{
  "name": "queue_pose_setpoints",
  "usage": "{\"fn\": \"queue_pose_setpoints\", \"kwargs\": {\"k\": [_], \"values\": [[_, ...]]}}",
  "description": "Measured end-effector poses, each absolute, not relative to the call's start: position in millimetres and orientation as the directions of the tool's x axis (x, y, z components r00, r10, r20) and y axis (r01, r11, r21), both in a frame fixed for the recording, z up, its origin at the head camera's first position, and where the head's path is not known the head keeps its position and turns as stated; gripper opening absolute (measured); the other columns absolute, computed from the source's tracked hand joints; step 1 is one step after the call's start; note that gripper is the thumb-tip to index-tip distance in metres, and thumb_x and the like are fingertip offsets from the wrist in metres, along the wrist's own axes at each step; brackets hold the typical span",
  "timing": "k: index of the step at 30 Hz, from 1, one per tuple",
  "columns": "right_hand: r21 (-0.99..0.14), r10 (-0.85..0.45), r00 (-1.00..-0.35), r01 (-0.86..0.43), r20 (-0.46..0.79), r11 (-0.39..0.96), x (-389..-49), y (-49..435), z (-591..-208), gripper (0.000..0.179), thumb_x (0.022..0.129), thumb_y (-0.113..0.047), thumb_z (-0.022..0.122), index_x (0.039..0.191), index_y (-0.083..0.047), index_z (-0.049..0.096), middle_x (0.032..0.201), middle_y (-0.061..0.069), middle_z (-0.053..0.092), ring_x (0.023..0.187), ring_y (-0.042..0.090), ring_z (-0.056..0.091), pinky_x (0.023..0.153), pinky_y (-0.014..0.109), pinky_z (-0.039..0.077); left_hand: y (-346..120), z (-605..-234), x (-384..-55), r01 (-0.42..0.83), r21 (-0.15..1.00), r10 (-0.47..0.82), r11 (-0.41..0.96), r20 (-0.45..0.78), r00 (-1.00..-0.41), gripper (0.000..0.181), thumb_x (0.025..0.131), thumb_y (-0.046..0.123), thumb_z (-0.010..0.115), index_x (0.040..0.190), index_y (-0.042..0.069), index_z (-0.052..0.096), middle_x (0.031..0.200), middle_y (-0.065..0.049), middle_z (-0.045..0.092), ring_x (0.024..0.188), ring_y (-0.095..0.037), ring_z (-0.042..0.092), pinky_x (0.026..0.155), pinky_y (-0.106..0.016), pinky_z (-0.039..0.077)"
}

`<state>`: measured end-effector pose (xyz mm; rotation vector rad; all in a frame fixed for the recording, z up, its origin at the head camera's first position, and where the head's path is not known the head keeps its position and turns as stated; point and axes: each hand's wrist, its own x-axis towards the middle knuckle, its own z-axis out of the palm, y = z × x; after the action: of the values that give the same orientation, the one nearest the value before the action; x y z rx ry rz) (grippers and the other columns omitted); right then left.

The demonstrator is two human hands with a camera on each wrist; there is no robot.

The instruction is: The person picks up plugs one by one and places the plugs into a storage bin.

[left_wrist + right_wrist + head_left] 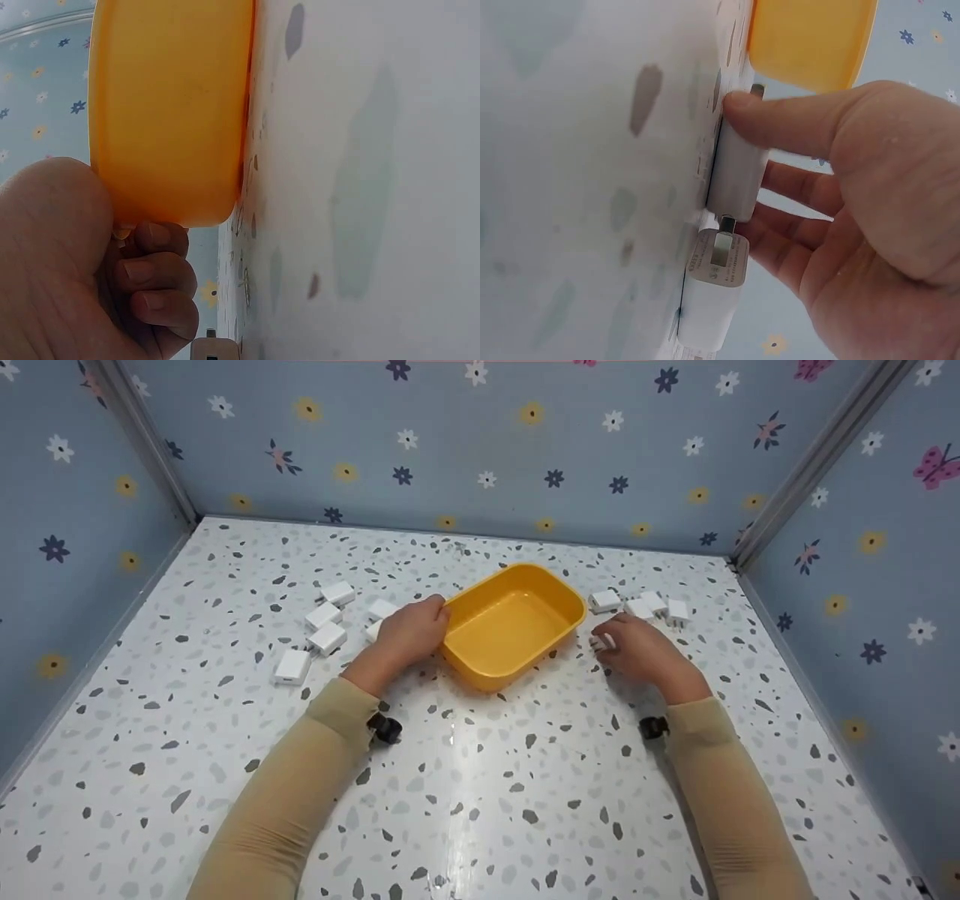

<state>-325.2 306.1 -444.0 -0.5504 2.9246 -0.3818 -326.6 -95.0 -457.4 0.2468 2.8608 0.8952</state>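
Tub (514, 626), yellow, sits near the centre of the frame in the head view, its bare floor showing, its long sides slanting from lower left to upper right. Your left hand (411, 636) grips its left rim. Your right hand (637, 649), right of centre, pinches a white charger (602, 643) at the fingertips, just off the tub's right side, prongs toward the tub. Four more chargers (677, 613) lie above that hand, toward the right. Left of centre, a loose group of four white chargers (327, 638); two others (382, 610) lie close by your left hand, one partly hidden behind it. Speckled white table (465, 825) under everything; flowered blue panels (480, 442) across the top and down both sides. Tan sleeves (262, 802) on both your arms, a small black device (385, 728) at each wrist. Left wrist view: tub fills the upper middle, one side wall facing you; your thumb and curled fingers hold its edge at lower left, table filling the right. Right wrist view: your thumb presses one face of the pinched charger mid-frame, fingers behind it; you cannot tell whether it touches the table. Just below it, another charger lies with its prong end up-frame, small print on that face. Tub wall shows at upper right, apart from your hand.
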Motion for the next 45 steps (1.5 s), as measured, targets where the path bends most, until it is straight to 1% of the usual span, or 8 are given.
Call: {"fn": "queue_pose_setpoints", "kwargs": {"k": [9, 14, 16, 20, 22, 25, 34, 45], "values": [[-0.306, -0.412, -0.910, -0.383, -0.036, 0.872, -326.0, 304.5, -439.7, 0.042, 0.107, -0.024, 0.077, 0.143, -0.005, 0.070, 0.146, 0.017, 0.065, 0.134, 0.040, 0.061, 0.115, 0.061, 0.048, -94.9, -458.4, -327.1, 0.106, 0.579, 0.192, 0.809, -0.089, -0.977, 0.041, 0.119, 0.039, 0.035, 0.134, 0.010, 0.060, 0.112, -0.013, 0.067, 0.100, -0.033, 0.062, 0.091, -0.053, 0.051], [-0.322, -0.385, -0.923, -0.366, 0.006, 0.873, -326.7, 306.5, -435.7, 0.046, 0.106, -0.029, 0.079, 0.145, -0.005, 0.070, 0.148, 0.017, 0.066, 0.135, 0.040, 0.061, 0.117, 0.062, 0.046, -94.5, -457.8, -326.9, 0.097, 0.581, 0.186, 0.808, -0.095, -0.978, 0.041, 0.119, 0.039, 0.035, 0.133, 0.010, 0.060, 0.110, -0.012, 0.066, 0.098, -0.032, 0.062, 0.090, -0.051, 0.051], [-0.316, -0.362, -0.932, -0.351, 0.026, 0.881, -326.1, 307.2, -433.9, 0.048, 0.106, -0.032, 0.079, 0.146, -0.007, 0.070, 0.145, 0.016, 0.067, 0.130, 0.039, 0.063, 0.113, 0.062, 0.049, -94.1, -457.3, -326.9, 0.096, 0.582, 0.185, 0.808, -0.096, -0.978, 0.040, 0.119, 0.039, 0.034, 0.132, 0.010, 0.060, 0.108, -0.012, 0.065, 0.097, -0.032, 0.061, 0.089, -0.051, 0.050], [-0.293, -0.322, -0.943, -0.332, 0.081, 0.897, -323.3, 307.4, -429.2, 0.050, 0.106, -0.038, 0.079, 0.146, -0.009, 0.071, 0.132, 0.015, 0.071, 0.109, 0.036, 0.066, 0.097, 0.057, 0.055, -93.6, -456.9, -326.9, 0.096, 0.578, 0.184, 0.810, -0.096, -0.978, 0.040, 0.119, 0.037, 0.033, 0.131, 0.010, 0.059, 0.107, -0.013, 0.065, 0.098, -0.033, 0.062, 0.089, -0.052, 0.051], [-0.289, -0.305, -0.947, -0.322, 0.104, 0.901, -321.2, 306.2, -425.9, 0.050, 0.106, -0.041, 0.078, 0.145, -0.010, 0.071, 0.123, 0.014, 0.070, 0.100, 0.034, 0.063, 0.088, 0.054, 0.054, -93.5, -456.9, -326.5, 0.096, 0.572, 0.182, 0.814, -0.096, -0.979, 0.040, 0.119, 0.036, 0.032, 0.132, 0.009, 0.059, 0.108, -0.014, 0.065, 0.099, -0.033, 0.062, 0.090, -0.053, 0.052], [-0.288, -0.280, -0.949, -0.311, 0.143, 0.906, -319.7, 302.7, -421.3, 0.052, 0.106, -0.046, 0.078, 0.143, -0.011, 0.072, 0.113, 0.011, 0.068, 0.095, 0.031, 0.060, 0.082, 0.051, 0.052, -93.3, -456.5, -326.1, 0.088, 0.571, 0.175, 0.816, -0.100, -0.980, 0.040, 0.119, 0.036, 0.032, 0.133, 0.009, 0.058, 0.109, -0.014, 0.065, 0.099, -0.033, 0.062, 0.091, -0.053, 0.051], [-0.269, -0.265, -0.920, -0.344, 0.289, 0.900, -314.4, 287.4, -415.5, 0.053, 0.105, -0.049, 0.078, 0.140, -0.010, 0.074, 0.105, 0.011, 0.068, 0.087, 0.029, 0.060, 0.074, 0.046, 0.050, -92.2, -455.3, -326.5, 0.077, 0.580, 0.176, 0.811, -0.116, -0.977, 0.041, 0.119, 0.037, 0.031, 0.134, 0.010, 0.058, 0.109, -0.013, 0.064, 0.100, -0.032, 0.061, 0.091, -0.052, 0.050], [-0.266, -0.300, -0.879, -0.410, 0.371, 0.872, -311.9, 265.4, -415.9, 0.050, 0.101, -0.045, 0.084, 0.135, -0.009, 0.076, 0.101, 0.009, 0.069, 0.084, 0.027, 0.062, 0.072, 0.041, 0.051, -90.4, -456.0, -326.5, 0.077, 0.579, 0.176, 0.812, -0.118, -0.977, 0.042, 0.119, 0.039, 0.031, 0.135, 0.010, 0.058, 0.110, -0.014, 0.065, 0.100, -0.033, 0.061, 0.092, -0.053, 0.051]]}}
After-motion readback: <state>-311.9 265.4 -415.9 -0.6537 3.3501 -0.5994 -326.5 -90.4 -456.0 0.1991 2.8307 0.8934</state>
